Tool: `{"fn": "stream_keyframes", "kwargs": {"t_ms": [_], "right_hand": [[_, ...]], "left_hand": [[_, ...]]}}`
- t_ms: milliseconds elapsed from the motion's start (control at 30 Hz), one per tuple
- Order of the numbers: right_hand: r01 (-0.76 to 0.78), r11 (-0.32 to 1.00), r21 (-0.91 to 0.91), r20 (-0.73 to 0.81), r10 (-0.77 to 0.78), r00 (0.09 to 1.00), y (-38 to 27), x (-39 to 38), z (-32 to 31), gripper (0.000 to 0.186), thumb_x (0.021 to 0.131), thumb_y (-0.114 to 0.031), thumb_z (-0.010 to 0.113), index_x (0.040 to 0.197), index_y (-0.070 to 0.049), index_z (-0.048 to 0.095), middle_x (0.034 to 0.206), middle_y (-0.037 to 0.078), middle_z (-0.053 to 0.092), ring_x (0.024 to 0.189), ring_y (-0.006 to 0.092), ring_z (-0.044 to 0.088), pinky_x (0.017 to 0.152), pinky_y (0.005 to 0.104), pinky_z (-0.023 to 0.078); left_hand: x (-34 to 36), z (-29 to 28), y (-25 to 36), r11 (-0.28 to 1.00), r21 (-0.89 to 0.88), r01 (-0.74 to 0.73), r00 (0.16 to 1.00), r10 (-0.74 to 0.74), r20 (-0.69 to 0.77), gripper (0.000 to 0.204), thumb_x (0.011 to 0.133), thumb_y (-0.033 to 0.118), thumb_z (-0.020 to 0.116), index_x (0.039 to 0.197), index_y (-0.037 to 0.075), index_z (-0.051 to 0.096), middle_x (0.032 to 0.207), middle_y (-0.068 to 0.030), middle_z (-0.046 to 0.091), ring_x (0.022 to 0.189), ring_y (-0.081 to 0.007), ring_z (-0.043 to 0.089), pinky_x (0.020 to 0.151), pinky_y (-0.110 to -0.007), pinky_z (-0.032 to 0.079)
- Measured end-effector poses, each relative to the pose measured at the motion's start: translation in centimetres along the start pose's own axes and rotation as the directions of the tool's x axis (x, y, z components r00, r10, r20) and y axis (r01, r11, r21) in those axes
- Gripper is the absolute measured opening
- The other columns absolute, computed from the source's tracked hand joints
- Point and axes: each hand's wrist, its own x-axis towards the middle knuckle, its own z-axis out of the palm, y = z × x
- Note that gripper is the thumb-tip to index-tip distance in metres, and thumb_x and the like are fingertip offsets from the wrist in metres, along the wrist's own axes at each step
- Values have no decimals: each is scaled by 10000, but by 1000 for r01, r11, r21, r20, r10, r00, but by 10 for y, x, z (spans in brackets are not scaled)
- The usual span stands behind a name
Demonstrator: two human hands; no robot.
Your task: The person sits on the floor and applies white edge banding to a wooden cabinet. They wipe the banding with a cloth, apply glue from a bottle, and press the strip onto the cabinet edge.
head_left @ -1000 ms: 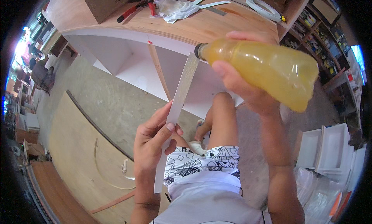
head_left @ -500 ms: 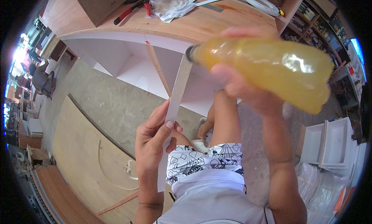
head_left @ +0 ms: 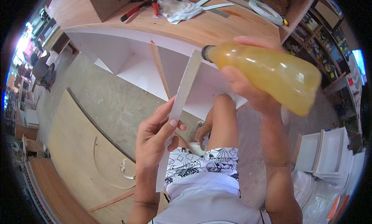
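My left hand [head_left: 152, 142] pinches a flat white edging strip [head_left: 186, 84] between thumb and fingers. The strip slants up and away, and its lower end hangs beside my wrist. The upper part of its face looks greyish. Around a clear plastic bottle [head_left: 277, 74] of cloudy yellow liquid, my right hand [head_left: 250, 93] is wrapped. The bottle lies tipped nearly sideways, its dark neck end [head_left: 207, 53] pointing left at the strip's far end. Whether the two touch I cannot tell.
Ahead stands a wooden workbench [head_left: 186, 27] with white compartments below. On it lie red-handled pliers [head_left: 131, 12], a crumpled plastic bag [head_left: 179, 10] and a white coil [head_left: 265, 11]. A large panel [head_left: 93, 158] is at left, white drawers [head_left: 331, 154] at right. Another person [head_left: 43, 71] is far left.
The bottle's neck has shifted slightly right along with the strip's far end, and its base has drawn in a little. The bottle is less blurred. Both hands keep their holds.
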Motion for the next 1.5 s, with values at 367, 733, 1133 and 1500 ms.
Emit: {"fn": "stream_keyframes", "kwargs": {"t_ms": [367, 733, 1133, 1500], "right_hand": [[-1, 986, 167, 219, -36, 975, -12, -16, -18, 615, 717, -339, 891, 1194, -27, 661, 1079, 97, 683, 908, 205, 653, 794, 328, 531], [-76, 994, 81, 218, 57, 974, -29, -34, -8, 601, 752, -260, 897, 1243, -32, 635, 1125, 118, 704, 987, 204, 691, 840, 346, 567], [-100, 993, 59, 255, 82, 963, -38, -34, -13, 622, 736, -229, 925, 1263, -67, 638, 1070, 119, 740, 952, 233, 741, 843, 344, 599], [-255, 967, 22, 115, 251, 961, -23, -25, -23, 473, 755, -153, 865, 1184, -68, 683, 1065, 77, 714, 873, 191, 690, 797, 310, 560]], "left_hand": [[5, -6, -6, 997, -38, 68, 998, -68, -1, 498, 1004, 4, 584, 1498, 32, 524, 1328, -73, 603, 920, -106, 647, 490, -213, 440], [15, 5, -8, 996, -64, 56, 996, -51, 76, 456, 1008, 21, 602, 1463, 17, 561, 1224, -77, 657, 927, -99, 649, 491, -225, 448], [24, 13, -20, 992, 14, 127, 992, -127, -24, 379, 942, -19, 603, 1315, -52, 660, 859, -80, 715, 550, -56, 541, 480, -216, 417], [30, 23, -13, 983, -37, 181, 981, -177, 75, 360, 947, -5, 618, 1298, -67, 666, 846, -105, 710, 510, -66, 498, 461, -220, 385]]}}
